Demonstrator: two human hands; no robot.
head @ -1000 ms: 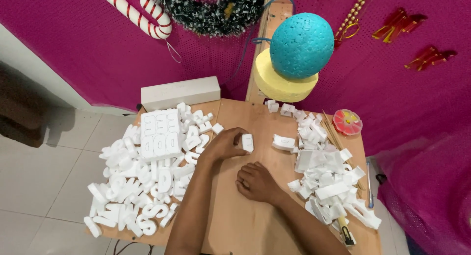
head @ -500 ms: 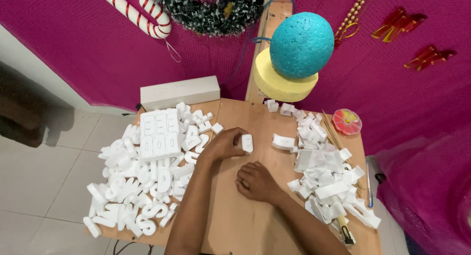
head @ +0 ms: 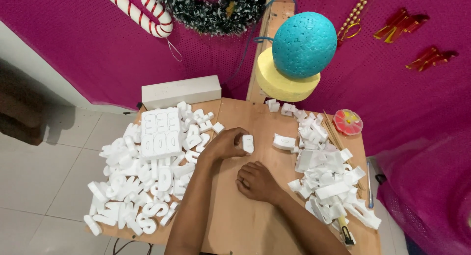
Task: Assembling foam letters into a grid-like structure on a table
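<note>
My left hand (head: 226,143) holds a small white foam piece (head: 248,143) at its fingertips, just above the wooden table (head: 235,220). My right hand (head: 256,181) rests curled on the bare wood below it, with nothing visible in it. A big heap of white foam letters (head: 147,171) lies left of my left arm, topped by a white foam slab cut with letters (head: 160,132). A pile of white foam scraps (head: 324,162) lies to the right of my right hand.
A white foam block (head: 180,91) stands at the table's back left. A turquoise foam ball (head: 304,44) sits on a yellow foam disc (head: 279,83) at the back. A red round dish (head: 347,121), wooden sticks (head: 331,132), a blue pen (head: 369,184) and a cutter (head: 344,231) lie at right.
</note>
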